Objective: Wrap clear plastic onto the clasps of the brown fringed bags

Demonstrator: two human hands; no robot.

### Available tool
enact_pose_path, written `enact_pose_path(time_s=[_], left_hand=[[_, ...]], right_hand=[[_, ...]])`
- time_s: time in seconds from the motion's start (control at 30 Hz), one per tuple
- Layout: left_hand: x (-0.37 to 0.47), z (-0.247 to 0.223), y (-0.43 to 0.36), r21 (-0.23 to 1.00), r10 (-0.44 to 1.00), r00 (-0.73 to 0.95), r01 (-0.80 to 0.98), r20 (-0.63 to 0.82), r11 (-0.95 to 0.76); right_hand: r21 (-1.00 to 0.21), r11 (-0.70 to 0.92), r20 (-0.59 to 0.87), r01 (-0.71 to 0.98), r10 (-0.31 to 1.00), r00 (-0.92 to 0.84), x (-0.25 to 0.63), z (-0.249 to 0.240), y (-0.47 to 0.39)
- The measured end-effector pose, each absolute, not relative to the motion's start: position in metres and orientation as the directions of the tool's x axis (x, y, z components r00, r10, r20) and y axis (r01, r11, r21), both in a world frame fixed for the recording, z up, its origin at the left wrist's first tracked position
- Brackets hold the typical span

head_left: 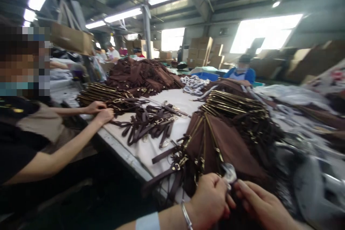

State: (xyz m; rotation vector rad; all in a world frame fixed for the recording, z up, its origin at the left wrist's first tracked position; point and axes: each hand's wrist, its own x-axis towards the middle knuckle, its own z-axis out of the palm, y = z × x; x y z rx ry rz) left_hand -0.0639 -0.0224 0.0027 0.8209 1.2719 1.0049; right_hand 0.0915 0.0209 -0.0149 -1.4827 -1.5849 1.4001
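Low in the view, my left hand [210,194], with a metal bracelet on the wrist, pinches a small shiny whitish piece [229,173] between thumb and fingers. I cannot make out its exact kind. My right hand [260,199] is beside it, fingertips pressed together close to the same piece; what they hold is hidden. Just beyond both hands lies a fanned stack of brown zippered pouches [229,136], with gold zips and metal clasps. Dark wrist straps [159,156] hang from the clasps on the stack's left side.
A co-worker's hands [104,113] work at the left table edge [124,156]. Loose straps with clasps [151,118] lie mid-table. Farther back are a brown pouch heap [142,73], another zipped pile [234,106] and a white chain heap [195,84]. Clear plastic [315,172] is at right.
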Motion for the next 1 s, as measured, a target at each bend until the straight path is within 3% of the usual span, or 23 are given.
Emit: enact_pose_path(time_s=[0.07, 0.13, 0.2, 0.27, 0.37, 0.47, 0.57, 0.87, 1.0], left_hand=[[-0.061, 0.003, -0.03, 0.985, 0.989, -0.02, 0.098, -0.144, 0.145], [-0.061, 0.005, -0.036, 0.935, 0.994, 0.038, 0.338, 0.1, -0.107], [-0.063, 0.006, -0.039, 0.861, 0.971, 0.134, 0.448, 0.2, -0.239], [-0.066, 0.005, -0.038, 0.884, 0.977, 0.146, 0.42, 0.158, -0.206], [-0.066, -0.002, -0.029, 0.978, 0.987, 0.045, 0.145, -0.157, 0.149], [-0.062, -0.009, -0.017, 0.86, 0.881, 0.164, -0.199, -0.443, 0.469], [-0.055, -0.01, -0.012, 0.773, 0.846, 0.231, -0.343, -0.481, 0.534], [-0.048, -0.009, -0.014, 0.705, 0.85, 0.148, -0.495, -0.506, 0.507], [-0.047, -0.015, -0.015, 0.733, 0.865, 0.108, -0.486, -0.489, 0.475]], right_hand=[[-0.946, -0.163, -0.235, 0.282, 0.941, -0.245, 0.084, -0.004, 0.008], [-0.964, -0.197, -0.226, 0.181, 0.962, -0.156, 0.08, -0.001, 0.002], [-0.958, -0.287, -0.287, 0.014, 0.952, -0.11, 0.082, -0.003, -0.002], [-0.907, -0.386, -0.365, -0.169, 0.92, -0.144, 0.087, -0.006, -0.006], [-0.81, -0.478, -0.412, -0.339, 0.876, -0.25, 0.094, -0.007, -0.009], [-0.75, -0.515, -0.407, -0.415, 0.854, -0.323, 0.096, -0.008, -0.009], [-0.742, -0.509, -0.393, -0.436, 0.857, -0.332, 0.094, -0.011, -0.008], [-0.823, -0.475, -0.397, -0.311, 0.873, -0.283, 0.092, -0.015, -0.009], [-0.816, -0.485, -0.402, -0.314, 0.867, -0.295, 0.09, -0.013, -0.011]])
